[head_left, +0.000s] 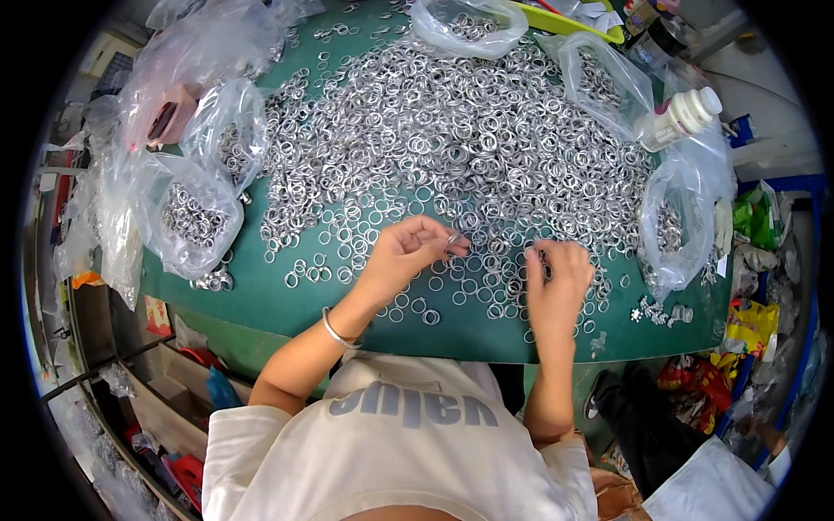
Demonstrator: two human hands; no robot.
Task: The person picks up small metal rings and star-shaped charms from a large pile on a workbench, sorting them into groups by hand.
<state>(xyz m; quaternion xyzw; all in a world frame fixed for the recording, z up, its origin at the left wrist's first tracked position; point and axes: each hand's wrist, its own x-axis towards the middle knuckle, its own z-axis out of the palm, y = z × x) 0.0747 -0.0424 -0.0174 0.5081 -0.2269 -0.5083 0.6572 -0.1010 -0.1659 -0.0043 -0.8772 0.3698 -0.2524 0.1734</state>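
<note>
A large heap of silver metal rings [452, 139] covers the green table [252, 304], thinning to scattered rings at the near side. My left hand [408, 252], with a bangle on its wrist, reaches in over these loose rings. A ring [453, 238] is pinched between its thumb and fingers. To its right, my right hand [560, 273] hangs low over the near rings with fingers curled and thumb close to them. What those fingers hold, if anything, is hidden.
Clear plastic bags of rings stand at the left [195, 221], far side [469, 39] and right [673, 234]. A white bottle [682, 117] and a yellow-green tray [569, 24] sit far right. Small metal pieces [660, 313] lie near right. Another person's dark-clothed leg [638, 425] shows below.
</note>
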